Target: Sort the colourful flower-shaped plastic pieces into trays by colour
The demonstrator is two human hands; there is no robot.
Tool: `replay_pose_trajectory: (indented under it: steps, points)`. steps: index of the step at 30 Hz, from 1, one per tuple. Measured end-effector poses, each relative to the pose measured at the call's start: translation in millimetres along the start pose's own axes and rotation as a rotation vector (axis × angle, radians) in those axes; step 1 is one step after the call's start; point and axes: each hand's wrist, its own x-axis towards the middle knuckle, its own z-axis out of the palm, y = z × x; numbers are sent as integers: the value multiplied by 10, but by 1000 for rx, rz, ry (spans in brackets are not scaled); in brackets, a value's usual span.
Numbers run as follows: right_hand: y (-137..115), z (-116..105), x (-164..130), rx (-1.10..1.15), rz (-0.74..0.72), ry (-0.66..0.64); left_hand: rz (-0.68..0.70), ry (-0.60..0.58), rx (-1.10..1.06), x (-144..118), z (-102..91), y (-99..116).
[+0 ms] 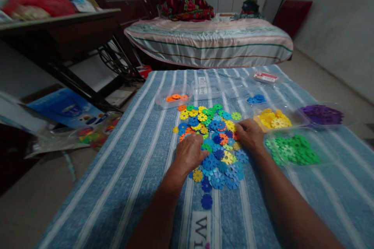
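Observation:
A loose pile of notched plastic discs (217,161) in blue, yellow, green and orange lies on the striped cloth. My left hand (189,152) rests at the pile's left side, back up, with its fingers curled down over orange and blue discs; whatever is under the fingertips is hidden. At the right edge of the pile is my right hand (250,134), its fingers bent and closed together. A bit of orange shows by its fingertips, but I cannot tell whether it is held. One dark blue disc (207,201) lies nearest me.
Right of the pile stand clear tubs of yellow discs (274,118), purple discs (321,114) and green discs (293,149). Farther back are blue discs (256,99) and a tub of orange discs (177,97). A bed (210,42) stands beyond the table (122,155).

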Motion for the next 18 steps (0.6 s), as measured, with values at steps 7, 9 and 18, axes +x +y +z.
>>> replay_pose_trajectory:
  steps: [7, 9, 18]
  points:
    - [9, 6, 1, 19, -4, 4, 18, -27, -45, 2, 9, -5]
    - [8, 6, 1, 18, -4, 2, 5, -25, -50, 0, 15, 0]
    - [-11, 1, 4, 11, 1, 9, 29, -83, -206, 26, 28, -18]
